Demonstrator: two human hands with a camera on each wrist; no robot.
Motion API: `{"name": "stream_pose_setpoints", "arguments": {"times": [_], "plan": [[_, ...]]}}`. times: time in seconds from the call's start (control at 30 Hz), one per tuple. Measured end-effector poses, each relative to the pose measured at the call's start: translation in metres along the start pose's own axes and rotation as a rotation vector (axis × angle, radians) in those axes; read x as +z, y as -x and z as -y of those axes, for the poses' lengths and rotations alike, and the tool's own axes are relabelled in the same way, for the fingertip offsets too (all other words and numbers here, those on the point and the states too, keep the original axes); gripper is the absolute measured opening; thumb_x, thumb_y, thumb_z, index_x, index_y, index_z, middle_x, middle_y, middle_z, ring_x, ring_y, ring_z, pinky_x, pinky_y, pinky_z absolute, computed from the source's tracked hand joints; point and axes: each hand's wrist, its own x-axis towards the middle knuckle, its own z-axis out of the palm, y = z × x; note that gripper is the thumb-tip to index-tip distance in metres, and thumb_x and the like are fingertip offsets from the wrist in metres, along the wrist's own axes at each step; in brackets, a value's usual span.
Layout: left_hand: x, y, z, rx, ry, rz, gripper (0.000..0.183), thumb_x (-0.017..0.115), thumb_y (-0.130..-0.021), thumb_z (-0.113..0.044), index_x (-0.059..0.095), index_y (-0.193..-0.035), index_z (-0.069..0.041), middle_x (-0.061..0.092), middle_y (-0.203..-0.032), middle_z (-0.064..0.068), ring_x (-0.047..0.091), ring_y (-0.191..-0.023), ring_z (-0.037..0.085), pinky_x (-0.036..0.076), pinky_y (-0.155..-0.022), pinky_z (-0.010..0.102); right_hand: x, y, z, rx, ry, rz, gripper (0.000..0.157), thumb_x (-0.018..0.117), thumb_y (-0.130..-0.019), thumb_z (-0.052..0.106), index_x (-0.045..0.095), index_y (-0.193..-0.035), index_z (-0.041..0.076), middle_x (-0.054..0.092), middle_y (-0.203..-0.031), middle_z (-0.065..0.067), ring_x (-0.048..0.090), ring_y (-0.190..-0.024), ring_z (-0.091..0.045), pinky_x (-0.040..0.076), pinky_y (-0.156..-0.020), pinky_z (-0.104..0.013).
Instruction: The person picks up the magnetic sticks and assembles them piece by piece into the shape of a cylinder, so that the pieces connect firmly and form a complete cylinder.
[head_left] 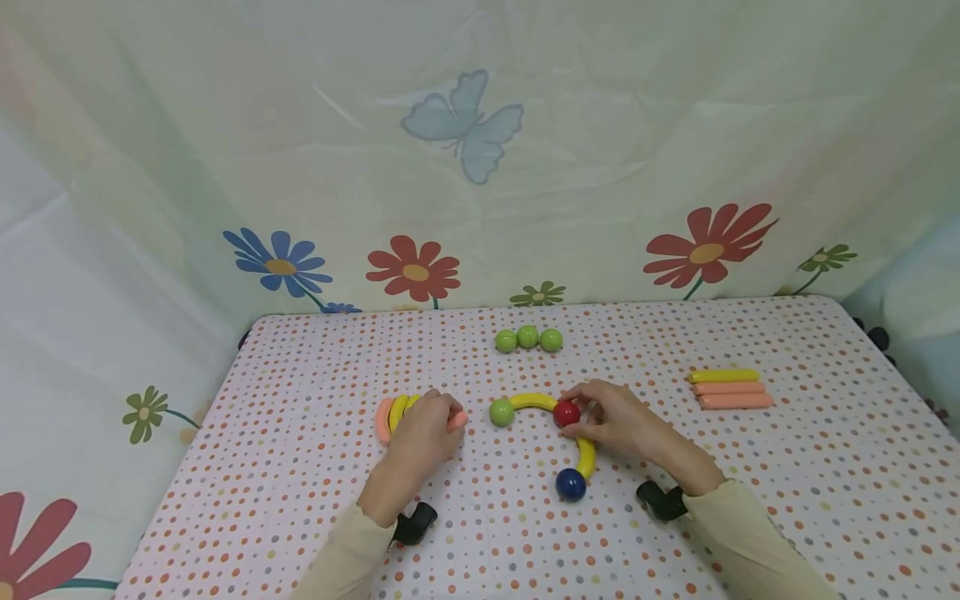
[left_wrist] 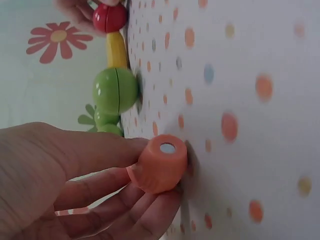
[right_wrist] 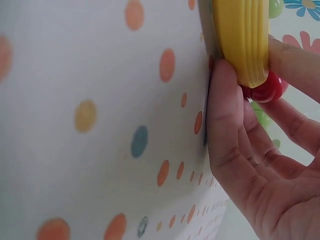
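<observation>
My left hand (head_left: 422, 433) pinches a salmon-coloured magnetic piece (left_wrist: 161, 167) between thumb and fingers, low over the table; a round metal disc shows in its end. Beside this hand lie curved yellow (head_left: 398, 412) and salmon (head_left: 383, 421) pieces, partly hidden by it. The fingers of my right hand (head_left: 618, 423) hold a red ball (head_left: 566, 413). That ball joins two curved yellow sticks: one (head_left: 534, 401) runs left to a green ball (head_left: 502, 412), the other (head_left: 587, 458) comes forward to a dark blue ball (head_left: 571, 484).
Three green balls (head_left: 528, 337) stand in a row towards the back of the dotted table. Over on the right, one straight yellow stick (head_left: 724, 376) and two salmon sticks (head_left: 735, 401) lie side by side. A flowered curtain (head_left: 585, 167) hangs behind the table.
</observation>
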Motion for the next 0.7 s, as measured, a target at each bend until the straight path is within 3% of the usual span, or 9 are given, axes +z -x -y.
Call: {"name": "stream_pose_setpoints", "arguments": {"times": [0.23,0.37,0.7], "plan": [[0.012,0.007,-0.008,0.074,0.103,0.011,0.017,0.077,-0.091,0.000,0.073,-0.106,0.006,0.059,-0.092,0.007,0.052,-0.075,0.014,0.046,-0.063,0.022,0.002,0.000,0.001,0.008,0.009,-0.014,0.044,0.087,-0.086,0.012,0.068,-0.123,-0.003,0.067,-0.102,-0.007,0.056,-0.078,-0.014,0.048,-0.066,-0.025],[0.016,0.005,-0.012,0.056,0.143,0.016,0.020,0.076,-0.093,-0.002,0.072,-0.111,0.006,0.058,-0.095,0.007,0.054,-0.070,0.011,0.048,-0.058,0.021,0.003,0.000,0.001,0.006,0.002,-0.019,0.043,0.087,-0.086,0.011,0.069,-0.122,-0.003,0.067,-0.101,-0.007,0.057,-0.078,-0.014,0.049,-0.066,-0.025],[0.017,0.000,-0.015,0.062,0.083,-0.005,0.022,0.081,-0.091,-0.005,0.073,-0.110,0.004,0.061,-0.095,0.008,0.052,-0.072,0.013,0.045,-0.060,0.023,0.003,0.001,-0.001,-0.016,-0.004,-0.036,0.044,0.087,-0.086,0.009,0.068,-0.123,-0.004,0.067,-0.101,-0.007,0.057,-0.079,-0.015,0.049,-0.066,-0.025]]}}
